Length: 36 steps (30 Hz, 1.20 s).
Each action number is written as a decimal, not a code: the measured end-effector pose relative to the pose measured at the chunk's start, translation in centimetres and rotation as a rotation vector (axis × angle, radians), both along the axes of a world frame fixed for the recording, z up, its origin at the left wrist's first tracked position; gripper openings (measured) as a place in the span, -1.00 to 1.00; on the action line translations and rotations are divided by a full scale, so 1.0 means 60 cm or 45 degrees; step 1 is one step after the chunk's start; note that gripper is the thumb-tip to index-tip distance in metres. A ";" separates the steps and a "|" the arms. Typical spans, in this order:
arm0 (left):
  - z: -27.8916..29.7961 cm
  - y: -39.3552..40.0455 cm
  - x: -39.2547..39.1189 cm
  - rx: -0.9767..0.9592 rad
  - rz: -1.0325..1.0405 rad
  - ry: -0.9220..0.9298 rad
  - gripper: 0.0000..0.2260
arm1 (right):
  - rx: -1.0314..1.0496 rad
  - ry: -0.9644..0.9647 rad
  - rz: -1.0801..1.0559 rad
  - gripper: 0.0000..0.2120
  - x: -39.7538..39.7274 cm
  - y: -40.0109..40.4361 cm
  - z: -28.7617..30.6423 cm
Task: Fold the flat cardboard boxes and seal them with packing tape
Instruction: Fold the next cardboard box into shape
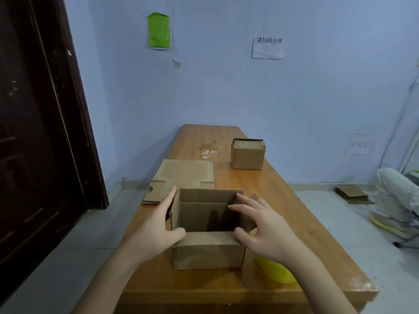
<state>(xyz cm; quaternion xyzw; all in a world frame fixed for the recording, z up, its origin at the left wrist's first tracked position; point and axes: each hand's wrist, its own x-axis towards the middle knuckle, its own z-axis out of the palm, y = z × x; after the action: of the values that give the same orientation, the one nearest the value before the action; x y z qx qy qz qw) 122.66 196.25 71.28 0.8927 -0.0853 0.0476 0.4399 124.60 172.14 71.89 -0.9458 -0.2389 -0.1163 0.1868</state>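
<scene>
Hands flat against open box sides, fingers extended.

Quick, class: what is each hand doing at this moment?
Left hand: open, straight fingers pressing the open box's left wall.
Right hand: open, fingers spread, touching the box's right flap.

open box near table front; flat cardboard behind-left, small box behind-right
</scene>
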 end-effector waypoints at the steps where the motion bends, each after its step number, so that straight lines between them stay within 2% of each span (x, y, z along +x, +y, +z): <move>1: -0.003 0.000 0.001 -0.023 0.005 -0.004 -0.20 | -0.026 0.018 -0.014 -0.54 0.002 0.002 0.005; 6: -0.015 -0.001 -0.003 -0.095 -0.077 0.014 -0.27 | -0.098 -0.018 -0.103 -0.58 0.011 0.027 0.019; 9: -0.019 -0.005 -0.006 -0.087 -0.174 0.072 -0.45 | -0.112 -0.064 -0.131 -0.60 0.016 0.036 0.019; 14: -0.032 -0.002 0.000 0.026 -0.267 0.084 -0.59 | -0.081 -0.070 -0.145 -0.63 0.015 0.033 0.014; 16: -0.031 -0.002 0.001 0.161 -0.254 0.035 -0.61 | -0.070 -0.077 -0.145 -0.63 0.014 0.032 0.014; 20: -0.014 0.006 0.018 0.418 -0.238 -0.026 -0.62 | -0.039 -0.091 -0.138 -0.58 0.014 0.030 0.011; 23: 0.002 0.018 0.045 0.419 -0.227 -0.017 -0.59 | 0.005 -0.122 -0.189 -0.54 0.011 0.029 0.003; 26: -0.007 0.019 0.054 0.392 -0.123 -0.095 -0.61 | 0.162 -0.094 -0.334 -0.49 0.004 0.028 -0.011; 30: -0.024 0.013 0.044 0.397 -0.161 -0.174 -0.56 | 0.551 0.039 -0.473 -0.34 -0.008 0.033 -0.024; 33: -0.025 0.014 0.049 0.456 -0.220 -0.097 -0.56 | 0.763 0.095 -0.511 -0.26 -0.009 0.035 -0.030; 36: -0.037 0.020 0.059 0.461 -0.279 -0.054 -0.58 | 0.861 0.100 -0.453 -0.26 -0.010 0.034 -0.032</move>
<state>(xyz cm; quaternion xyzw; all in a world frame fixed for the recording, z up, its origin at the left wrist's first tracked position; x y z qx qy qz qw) 126.21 197.42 69.05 0.9414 -0.1983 0.0022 0.2730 123.98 174.17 69.98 -0.8613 -0.0119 -0.1827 0.4740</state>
